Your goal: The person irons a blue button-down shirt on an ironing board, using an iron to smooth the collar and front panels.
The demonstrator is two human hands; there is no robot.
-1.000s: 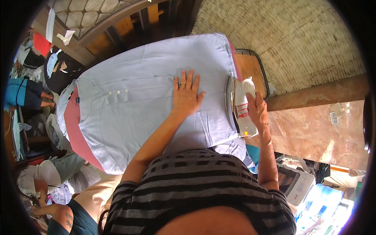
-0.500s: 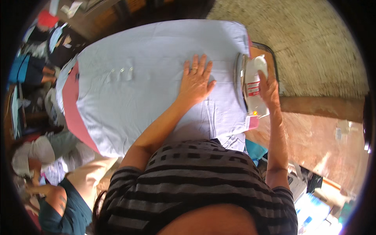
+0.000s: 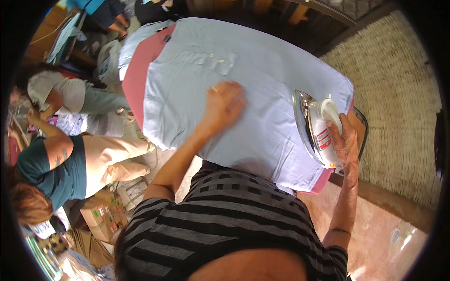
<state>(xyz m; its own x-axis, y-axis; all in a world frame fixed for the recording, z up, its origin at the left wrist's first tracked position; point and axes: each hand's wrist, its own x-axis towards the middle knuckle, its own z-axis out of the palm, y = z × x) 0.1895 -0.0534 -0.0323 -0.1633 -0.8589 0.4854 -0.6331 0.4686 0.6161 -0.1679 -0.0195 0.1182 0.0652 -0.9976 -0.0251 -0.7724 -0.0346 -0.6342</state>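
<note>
A light blue shirt [image 3: 262, 122] with a buttoned placket [image 3: 220, 62] lies spread over a red-covered ironing board [image 3: 137, 89]. My left hand [image 3: 226, 107] is over the middle of the shirt, below the buttons. Motion smears its fingers, which look bent, and a ring shows on one. At the board's right end, my right hand [image 3: 346, 140] is closed around the handle of a white steam iron [image 3: 323, 129]. The iron is tipped with its metal soleplate facing left, and a small orange light glows at its near end. Whether it touches the cloth I cannot tell.
Left of the board, a person in a dark teal shirt [image 3: 51, 159] and another in a grey top [image 3: 54, 93] are close by. Cardboard boxes [image 3: 101, 218] stand at the lower left. A woven mat wall [image 3: 393, 93] rises on the right, beside the board's dark metal frame [image 3: 362, 133].
My view has turned, so the board appears slanted. My left hand, which lay flat with fingers spread, has bent its fingers and is moving. My right hand still grips the iron.
</note>
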